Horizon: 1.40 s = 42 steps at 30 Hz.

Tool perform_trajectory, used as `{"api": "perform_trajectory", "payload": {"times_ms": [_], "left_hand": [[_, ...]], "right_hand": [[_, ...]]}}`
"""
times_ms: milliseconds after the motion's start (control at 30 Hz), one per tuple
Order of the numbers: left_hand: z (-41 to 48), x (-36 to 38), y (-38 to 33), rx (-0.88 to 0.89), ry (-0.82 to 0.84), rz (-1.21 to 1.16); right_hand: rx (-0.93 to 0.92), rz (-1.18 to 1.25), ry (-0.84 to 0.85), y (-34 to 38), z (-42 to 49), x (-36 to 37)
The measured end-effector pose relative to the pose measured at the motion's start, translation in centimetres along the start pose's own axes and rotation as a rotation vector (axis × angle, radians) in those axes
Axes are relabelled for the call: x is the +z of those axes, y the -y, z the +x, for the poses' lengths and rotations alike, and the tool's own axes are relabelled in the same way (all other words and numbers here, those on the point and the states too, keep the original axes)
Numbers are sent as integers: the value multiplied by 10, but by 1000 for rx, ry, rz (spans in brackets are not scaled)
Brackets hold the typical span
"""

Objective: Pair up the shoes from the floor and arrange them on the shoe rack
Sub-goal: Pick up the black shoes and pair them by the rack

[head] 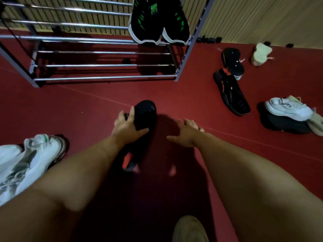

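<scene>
My left hand (126, 125) grips a black shoe with a red heel patch (145, 116), held above the red floor in front of the shoe rack (97, 39). My right hand (185, 134) hovers beside it, fingers loosely spread, holding nothing. A matching black shoe with red marks (230, 91) lies on the floor to the right. A pair of black-and-green shoes (159, 20) sits on the rack's upper right shelf.
A black shoe sole-up (233, 62) and a cream shoe (260, 54) lie near the wall at right. A white shoe on a dark one (288, 112) lies far right. White-and-grey shoes (29, 158) lie at left; a beige shoe (189, 229) is at the bottom.
</scene>
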<state>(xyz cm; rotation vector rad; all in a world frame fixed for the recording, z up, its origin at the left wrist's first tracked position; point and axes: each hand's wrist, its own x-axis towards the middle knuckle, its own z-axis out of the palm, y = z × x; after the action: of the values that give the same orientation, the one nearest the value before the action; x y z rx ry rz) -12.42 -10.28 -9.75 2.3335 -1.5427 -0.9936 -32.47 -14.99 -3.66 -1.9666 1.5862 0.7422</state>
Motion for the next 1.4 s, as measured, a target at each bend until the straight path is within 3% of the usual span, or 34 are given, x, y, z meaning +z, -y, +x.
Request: {"api": "perform_trajectory", "payload": {"times_ms": [67, 233, 533, 933, 1267, 1400], "left_hand": [[6, -2, 3, -61, 45, -54], [-4, 2, 22, -114, 131, 93], [12, 13, -43, 94, 168, 436], [113, 98, -187, 129, 387, 452], [132, 140, -194, 47, 394, 554], [133, 139, -194, 42, 428, 561]], "right_hand": [[32, -18, 24, -10, 0, 3], [41, 21, 8, -14, 5, -3], [49, 195, -106, -48, 23, -35], [321, 193, -200, -197, 110, -62], [392, 353, -306, -246, 209, -96], [443, 260, -340, -257, 224, -93]]}}
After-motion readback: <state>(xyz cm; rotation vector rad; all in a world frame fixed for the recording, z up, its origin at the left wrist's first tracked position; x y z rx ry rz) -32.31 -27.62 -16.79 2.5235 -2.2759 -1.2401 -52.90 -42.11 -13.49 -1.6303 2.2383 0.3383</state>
